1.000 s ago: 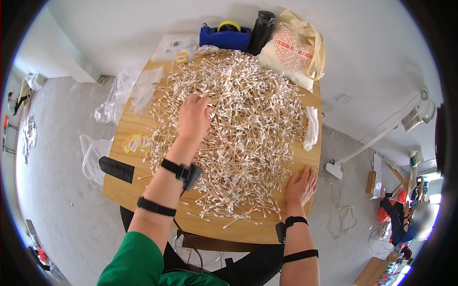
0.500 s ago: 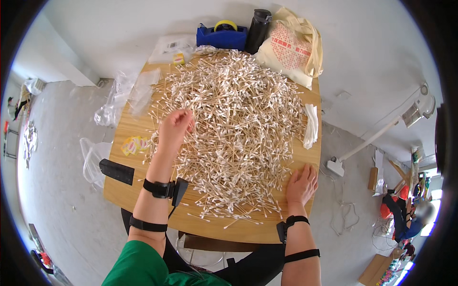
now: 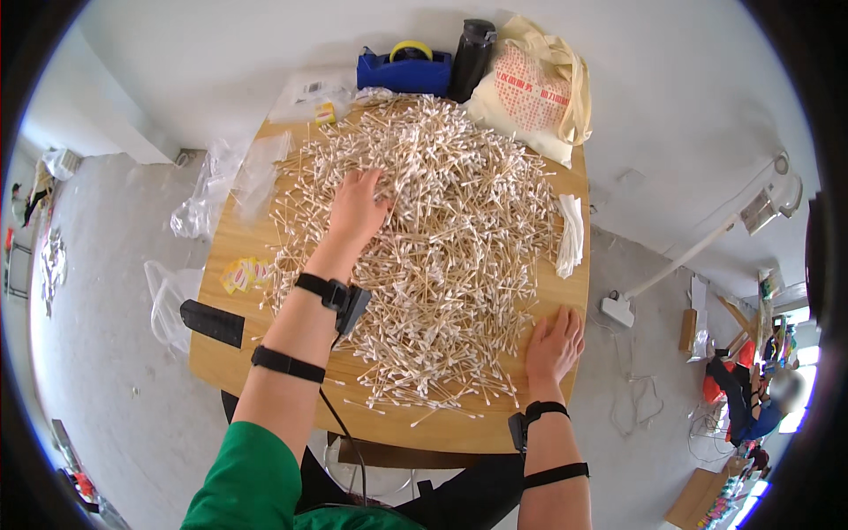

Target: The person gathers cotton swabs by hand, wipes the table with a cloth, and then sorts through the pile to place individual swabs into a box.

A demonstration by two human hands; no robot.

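A large heap of white-tipped cotton swabs (image 3: 442,247) with wooden sticks covers most of the wooden table (image 3: 442,435). My left hand (image 3: 358,208) reaches over the heap's upper left part, palm down, its fingertips among the swabs. Its thumb stands apart from the other fingers, and I make out nothing held in it. On the table's right edge rests my right hand (image 3: 555,346), fingers stretched out flat, beside the lower right rim of the heap.
Behind the heap stand a blue tape dispenser (image 3: 404,72), a black bottle (image 3: 473,60) and a cloth bag (image 3: 526,97). White strips (image 3: 570,237) lie on the right. Yellow packets (image 3: 246,275), a black flat object (image 3: 212,323) and clear plastic bags (image 3: 262,177) are on the left.
My left hand has moved forward and to the right, further over the swabs, and its fingers have spread from a pinch. My right hand stays at the table's edge.
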